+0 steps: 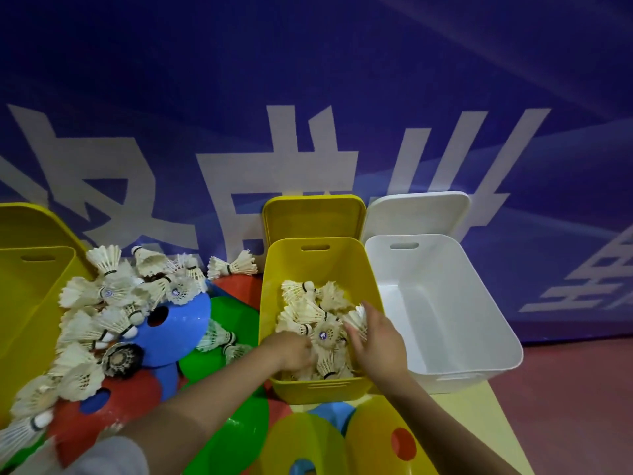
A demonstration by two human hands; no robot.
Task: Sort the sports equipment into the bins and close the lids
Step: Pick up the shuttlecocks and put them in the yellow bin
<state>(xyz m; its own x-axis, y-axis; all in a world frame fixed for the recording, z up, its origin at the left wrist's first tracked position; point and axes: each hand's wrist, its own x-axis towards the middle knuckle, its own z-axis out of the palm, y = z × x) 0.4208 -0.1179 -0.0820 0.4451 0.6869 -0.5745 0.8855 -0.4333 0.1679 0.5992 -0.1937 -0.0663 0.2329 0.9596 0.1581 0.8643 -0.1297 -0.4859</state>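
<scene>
Wall banner (308, 80): blue, with large white characters behind the bins; they are cut off by the bins and the frame, so I cannot read them.
White bin (507, 337): rightmost, holds nothing visible; its white lid (418, 214) leans on the banner.
Yellow bin (318, 389): centre, partly filled with shuttlecocks (308, 313); its yellow lid (313, 216) stands behind it.
Loose pile (102, 303): many shuttlecocks still lie left of the bin, over coloured disc cones (178, 323).
Left hand (291, 349): inside the yellow bin, fingers curled down among the shuttlecocks; whether it grips one I cannot tell.
Right hand (376, 341): also in the bin, fingers spread and fairly straight, touching feathers.
Risk: pressing down could crush the feathers; an overfilled heap would likely keep the lid from seating.
Labels: small round purple sticker (323, 335) on a shuttlecock, print too small to read.
</scene>
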